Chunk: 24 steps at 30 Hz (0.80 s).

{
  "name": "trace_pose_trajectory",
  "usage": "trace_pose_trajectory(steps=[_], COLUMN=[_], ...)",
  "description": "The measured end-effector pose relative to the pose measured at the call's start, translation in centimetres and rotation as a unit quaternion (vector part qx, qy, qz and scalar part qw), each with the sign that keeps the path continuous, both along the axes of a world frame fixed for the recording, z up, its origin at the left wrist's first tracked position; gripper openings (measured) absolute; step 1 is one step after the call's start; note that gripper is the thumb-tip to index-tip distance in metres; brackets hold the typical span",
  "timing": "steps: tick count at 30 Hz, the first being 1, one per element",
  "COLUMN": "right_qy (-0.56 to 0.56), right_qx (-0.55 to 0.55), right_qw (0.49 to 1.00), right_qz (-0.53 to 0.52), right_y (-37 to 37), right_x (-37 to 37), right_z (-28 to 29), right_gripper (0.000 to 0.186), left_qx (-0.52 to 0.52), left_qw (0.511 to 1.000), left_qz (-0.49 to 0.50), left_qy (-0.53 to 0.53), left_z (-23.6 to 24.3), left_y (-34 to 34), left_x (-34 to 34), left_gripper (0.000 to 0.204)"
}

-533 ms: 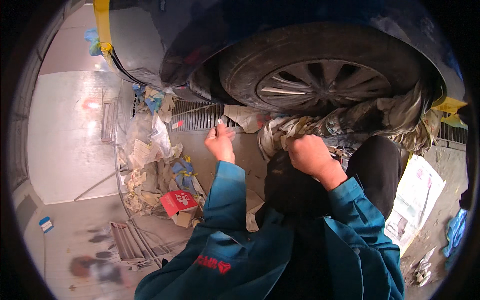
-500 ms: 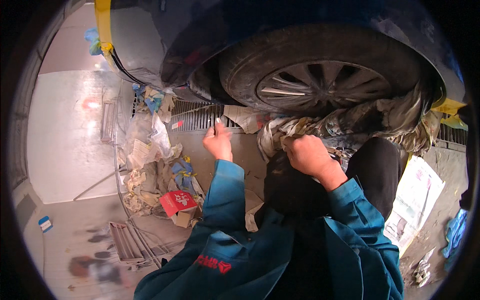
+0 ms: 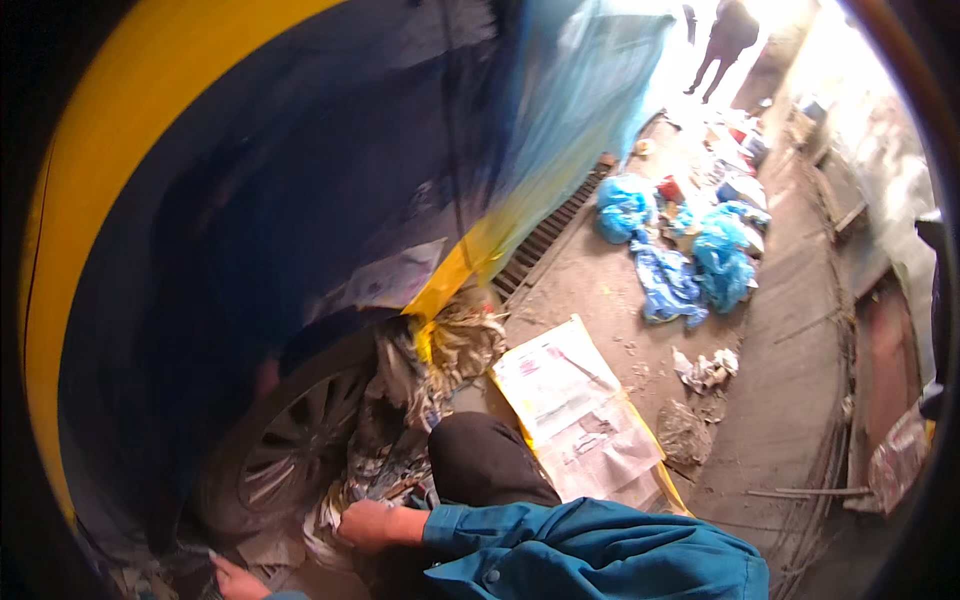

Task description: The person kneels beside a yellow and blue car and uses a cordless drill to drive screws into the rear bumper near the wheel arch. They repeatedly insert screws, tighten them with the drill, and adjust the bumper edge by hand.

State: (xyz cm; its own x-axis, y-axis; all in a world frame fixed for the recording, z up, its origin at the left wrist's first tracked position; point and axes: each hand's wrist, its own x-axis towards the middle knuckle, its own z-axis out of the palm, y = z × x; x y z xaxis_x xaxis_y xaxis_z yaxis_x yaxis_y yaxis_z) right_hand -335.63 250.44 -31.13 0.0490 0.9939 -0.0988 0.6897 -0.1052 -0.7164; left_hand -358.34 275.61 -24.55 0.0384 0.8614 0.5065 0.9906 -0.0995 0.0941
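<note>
My right hand (image 3: 366, 526) is closed on crumpled paper (image 3: 322, 532) beside the wheel. Lower left, my left hand (image 3: 238, 580) shows partly at the picture's edge, slightly blurred. One of its fingers stretches toward the lower side of the wheel, and I see nothing held in it. The dark wheel (image 3: 292, 448) has a spoked rim and sits under a dark blue car body (image 3: 230, 230). Dirty, crumpled covering sheet (image 3: 385, 410) hangs along the tyre's right side. Yellow tape (image 3: 445, 285) runs along the body's lower edge, above bunched paper (image 3: 468, 340).
A printed sheet with yellow edges (image 3: 560, 385) lies right of my knee (image 3: 485, 455). Blue plastic bags (image 3: 720, 255) and litter are farther off. A floor grate (image 3: 550, 240) runs beside the car. Thin rods (image 3: 810, 492) stick out at right. A person (image 3: 730, 40) is at the far end.
The view has swung right and tilted, so wheel and hands now sit lower left. The bags, the far person and the car's side have come into view. My right hand stays at the crumpled paper.
</note>
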Motion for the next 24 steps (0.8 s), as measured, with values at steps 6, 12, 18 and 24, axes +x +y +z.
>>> trace_pose_trajectory(steps=[6,12,18,24], right_qy=[0.010,-0.018,-0.072,-0.133], right_qx=[0.025,0.010,-0.053,-0.095], right_qw=[0.996,0.996,0.996,0.986], right_qz=[-0.085,-0.082,-0.025,-0.039], right_y=[-0.7,-1.7,-4.6,-6.1], right_x=[-1.4,-4.9,-7.9,-9.4], right_z=[1.0,-0.4,-3.0,-4.6], right_gripper=[0.021,0.023,0.030,0.025], left_qx=[0.204,0.181,0.047,-0.293], left_qw=[0.968,0.953,0.982,0.949], left_qz=[-0.143,-0.178,-0.143,-0.102], left_qy=[-0.020,-0.165,-0.114,-0.047], left_z=[0.9,-2.8,-14.7,-22.7], left_y=[-0.1,-1.3,-4.4,-10.5], left_x=[0.9,-0.5,-10.0,-13.7], left_gripper=[0.067,0.064,0.060,0.055])
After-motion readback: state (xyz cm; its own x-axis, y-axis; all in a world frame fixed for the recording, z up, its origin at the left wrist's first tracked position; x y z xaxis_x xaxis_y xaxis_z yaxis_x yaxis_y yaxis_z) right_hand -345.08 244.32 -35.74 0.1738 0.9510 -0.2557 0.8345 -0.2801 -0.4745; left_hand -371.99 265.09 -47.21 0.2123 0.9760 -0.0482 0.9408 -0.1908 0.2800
